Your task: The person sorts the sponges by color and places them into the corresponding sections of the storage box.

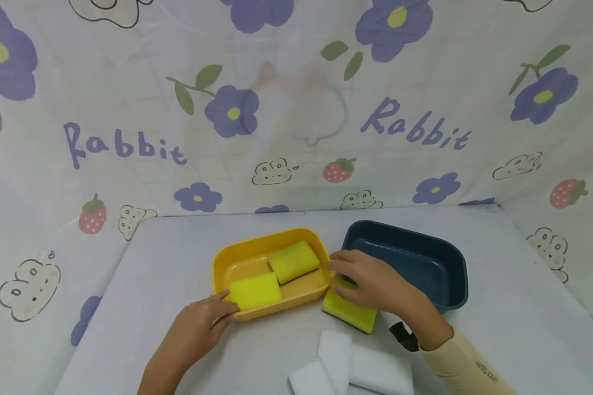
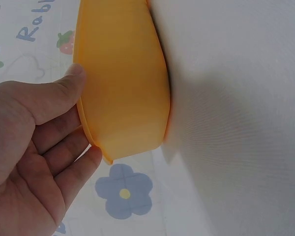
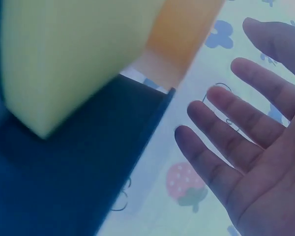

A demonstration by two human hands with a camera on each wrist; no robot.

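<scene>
A yellow plastic tub [image 1: 272, 308] has two yellow sponges in it: a bright sponge [image 1: 255, 291] at the near left and a dark-backed sponge [image 1: 294, 262] farther right. At the tub's near-left corner my left hand [image 1: 200, 326] grips the rim, thumb and fingertips on its edge in the left wrist view. My right hand [image 1: 375, 280] is over a third sponge [image 1: 348, 312], which lies between the yellow tub and a dark blue tub [image 1: 462, 274]. Its fingers [image 3: 206, 152] are spread and fairly straight in the right wrist view, with nothing between them.
Several white blocks [image 1: 380, 368] lie together at the table's front, below the third sponge. A small black piece [image 1: 404, 336] shows at my right wrist. Behind the white table [image 1: 168, 263] hangs a printed cloth [image 1: 296, 99] with flowers and strawberries.
</scene>
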